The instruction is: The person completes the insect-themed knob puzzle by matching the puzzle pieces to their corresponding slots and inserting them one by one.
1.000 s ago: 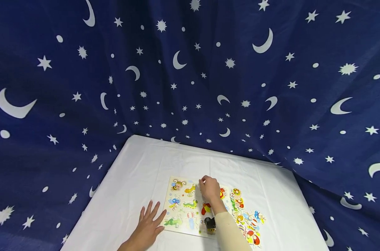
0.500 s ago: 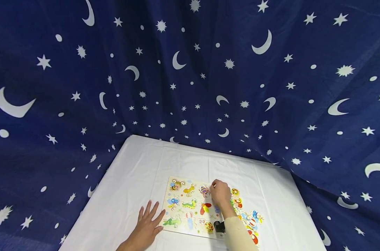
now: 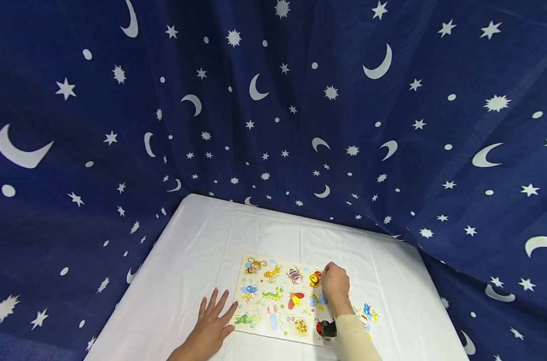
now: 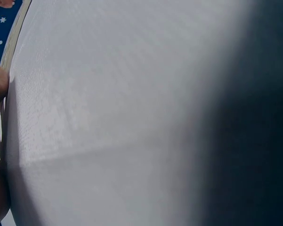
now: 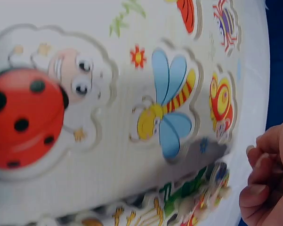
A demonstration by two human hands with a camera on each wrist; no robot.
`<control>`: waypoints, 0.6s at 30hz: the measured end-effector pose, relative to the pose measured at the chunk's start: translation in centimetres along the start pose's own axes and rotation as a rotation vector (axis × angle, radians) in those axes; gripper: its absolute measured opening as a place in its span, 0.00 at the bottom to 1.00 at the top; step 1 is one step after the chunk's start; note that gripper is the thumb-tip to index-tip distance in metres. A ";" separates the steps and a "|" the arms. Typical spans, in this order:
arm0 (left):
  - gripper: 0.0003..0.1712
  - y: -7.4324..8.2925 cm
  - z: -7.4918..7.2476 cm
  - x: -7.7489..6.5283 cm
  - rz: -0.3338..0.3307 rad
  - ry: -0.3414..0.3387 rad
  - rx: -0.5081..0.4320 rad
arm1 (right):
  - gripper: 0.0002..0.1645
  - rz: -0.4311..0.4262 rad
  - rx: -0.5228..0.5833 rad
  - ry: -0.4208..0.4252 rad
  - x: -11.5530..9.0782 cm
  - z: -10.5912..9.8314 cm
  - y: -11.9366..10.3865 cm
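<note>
A pale puzzle board point(image 3: 288, 337) printed with insects lies on the white cloth. Spread flat at its left edge, my left hand point(image 3: 210, 326) has straight fingers, with fingertips right by the board. My right hand point(image 3: 336, 284) is over the board's upper right corner, next to the ladybug-like red and yellow picture point(image 3: 315, 279). In the right wrist view its fingers are loosely bent and nothing shows between them. A dragonfly picture point(image 5: 162, 108) and a large red ladybug picture point(image 5: 26, 117) sit in outlined shapes. Loose insect pieces point(image 3: 368, 313) lie right of the board, partly hidden by the forearm.
A white cloth point(image 3: 201, 250) covers the table. Dark blue fabric point(image 3: 273, 100) with moons and stars hangs around the back and sides. A black camera mount point(image 3: 328, 328) sits on the right wrist, over the board's lower right part.
My right hand has moved to the right along the board's top edge, uncovering the purple spider picture, then the red and yellow one. My left hand has stayed in place.
</note>
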State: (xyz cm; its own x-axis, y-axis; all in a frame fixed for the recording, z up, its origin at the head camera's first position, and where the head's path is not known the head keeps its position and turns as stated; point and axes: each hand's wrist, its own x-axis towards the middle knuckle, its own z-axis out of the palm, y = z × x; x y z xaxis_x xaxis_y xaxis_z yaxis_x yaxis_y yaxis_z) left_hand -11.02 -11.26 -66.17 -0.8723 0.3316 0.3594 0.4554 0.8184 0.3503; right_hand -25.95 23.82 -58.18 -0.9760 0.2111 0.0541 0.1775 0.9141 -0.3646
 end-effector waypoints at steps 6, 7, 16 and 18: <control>0.30 -0.1 0.0 0.0 -0.021 -0.019 0.022 | 0.12 0.048 -0.061 -0.051 0.4 -0.6 1.3; 0.30 -0.1 0.0 0.0 -0.022 -0.017 0.024 | 0.12 0.054 -0.065 -0.071 0.4 -0.7 1.5; 0.30 -0.1 -0.1 0.0 -0.029 -0.036 0.031 | 0.13 0.090 -0.062 -0.086 0.1 -0.6 2.3; 0.30 -0.1 0.0 0.0 -0.028 -0.040 0.034 | 0.13 0.090 -0.059 -0.092 0.1 -0.6 2.6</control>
State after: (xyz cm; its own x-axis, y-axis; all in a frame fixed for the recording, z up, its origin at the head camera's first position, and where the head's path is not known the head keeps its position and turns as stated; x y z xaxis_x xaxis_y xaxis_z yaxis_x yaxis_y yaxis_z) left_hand -11.07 -11.35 -66.20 -0.8913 0.3261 0.3149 0.4249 0.8430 0.3298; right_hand -25.53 26.40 -58.51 -0.9627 0.2633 -0.0630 0.2697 0.9122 -0.3084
